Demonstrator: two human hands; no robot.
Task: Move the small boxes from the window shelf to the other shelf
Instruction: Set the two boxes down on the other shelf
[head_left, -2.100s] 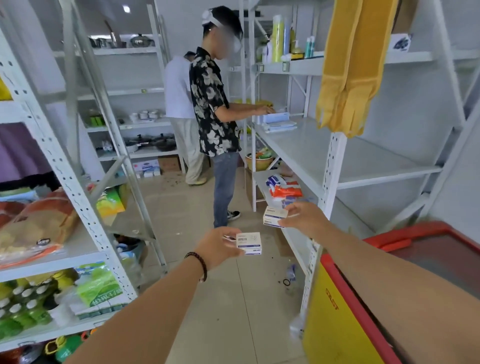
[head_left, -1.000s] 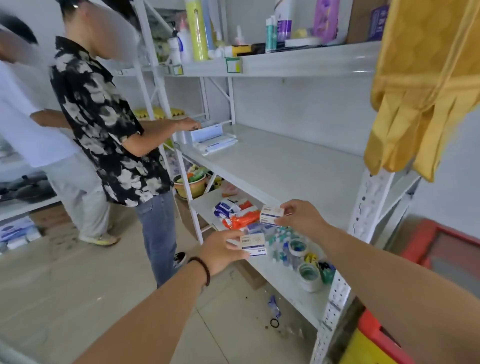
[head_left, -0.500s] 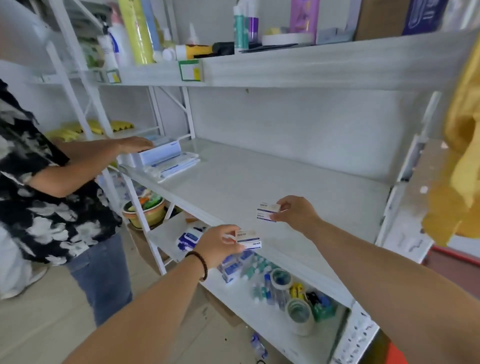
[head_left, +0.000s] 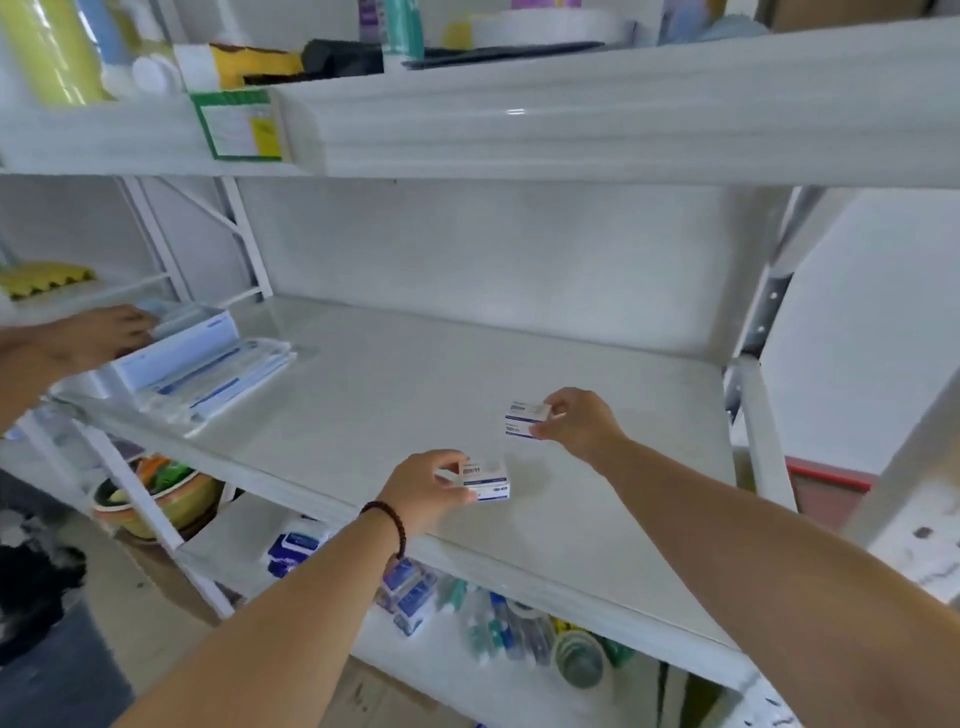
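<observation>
A white metal shelf (head_left: 395, 384) fills the view. My left hand (head_left: 423, 486), with a dark bead bracelet at the wrist, holds a small white and blue box (head_left: 485, 480) low over the shelf's front part. Further back and to the right, my right hand (head_left: 579, 423) grips a second small white and blue box (head_left: 524, 420) just above the shelf surface. Whether either box touches the shelf cannot be told.
Another person's hand (head_left: 98, 332) rests on a blue-white carton (head_left: 176, 345) and flat packets at the shelf's left end. Bottles and tape rolls (head_left: 576, 657) lie on the lower shelf, a bowl (head_left: 166, 499) stands below left, and bottles crowd the upper shelf (head_left: 571, 104).
I have turned to face the shelf and come closer. Both hands have moved forward over the shelf surface and lowered, each still holding its box.
</observation>
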